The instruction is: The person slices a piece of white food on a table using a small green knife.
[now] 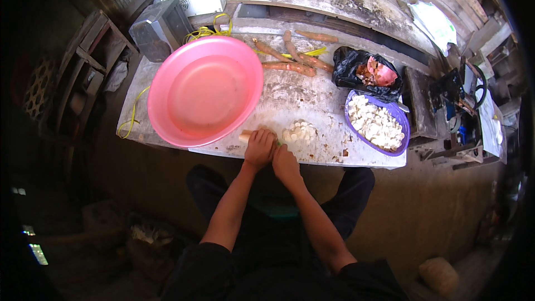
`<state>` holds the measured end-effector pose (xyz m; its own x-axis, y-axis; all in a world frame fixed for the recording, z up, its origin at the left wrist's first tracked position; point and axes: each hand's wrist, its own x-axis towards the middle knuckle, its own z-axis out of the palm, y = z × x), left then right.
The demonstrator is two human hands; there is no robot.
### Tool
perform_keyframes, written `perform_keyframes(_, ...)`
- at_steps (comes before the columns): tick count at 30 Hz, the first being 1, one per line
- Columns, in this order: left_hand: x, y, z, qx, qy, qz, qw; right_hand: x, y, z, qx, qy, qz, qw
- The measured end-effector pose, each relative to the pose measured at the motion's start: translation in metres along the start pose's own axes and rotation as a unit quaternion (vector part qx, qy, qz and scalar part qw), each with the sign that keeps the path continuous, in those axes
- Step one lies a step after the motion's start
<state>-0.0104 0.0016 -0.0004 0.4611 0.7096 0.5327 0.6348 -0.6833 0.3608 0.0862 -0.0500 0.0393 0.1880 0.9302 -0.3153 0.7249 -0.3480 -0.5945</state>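
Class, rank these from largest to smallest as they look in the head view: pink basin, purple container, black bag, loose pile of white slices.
1. Pink basin
2. Purple container and black bag: too alike to rank
3. Loose pile of white slices

Pale peeled root (244, 137) near white slices (300, 132)

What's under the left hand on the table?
A pale piece, probably peeled root: one end pokes out beside the left hand. The hand covers the rest, so its length can't be seen.
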Motion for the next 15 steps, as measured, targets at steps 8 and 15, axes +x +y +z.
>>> perform_keyframes(8, 0.0, -0.002, 0.002, 0.018, -0.014, -0.012, 1.0, 0.009, 0.008, 0.0, -0.013, -0.025, -0.006, 1.0)
perform_keyframes(15, 0.0, -0.001, 0.0, 0.016, 0.013, -0.012, 1.0, -0.002, 0.027, -0.03, -0.027, -0.029, -0.109, 0.993)
